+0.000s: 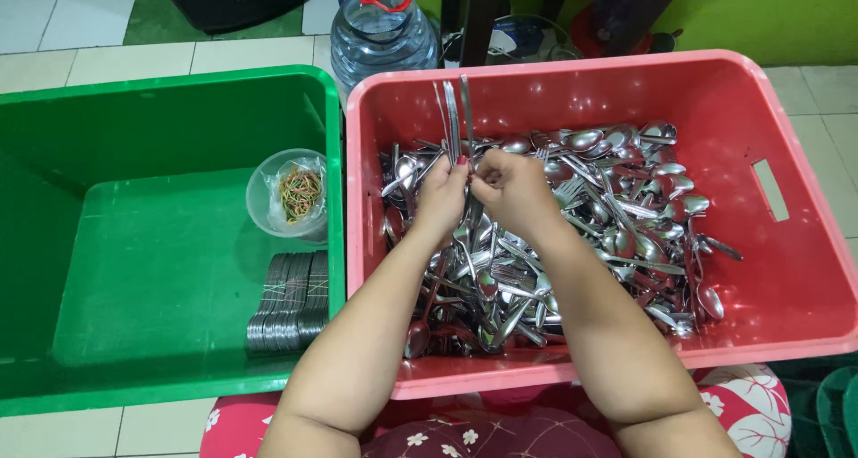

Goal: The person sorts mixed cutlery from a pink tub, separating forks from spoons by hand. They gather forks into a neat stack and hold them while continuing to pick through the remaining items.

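Gripping a bundle of cutlery point(458, 118) over the red crate point(804, 279), left hand point(440, 197) and right hand point(514, 188) both clench its lower end; handles point to twelve o'clock, with loose spoons point(626, 199) heaped toward three o'clock.

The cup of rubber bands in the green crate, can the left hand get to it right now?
Probably not at once: the left hand is gripping a bundle of cutlery with the right hand. The cup sits open, just over the crate walls.

cutlery heap point(590, 217) in right crate point(804, 270); cup of bands point(288, 194) and bundled stack point(288, 302) in left crate point(134, 270)
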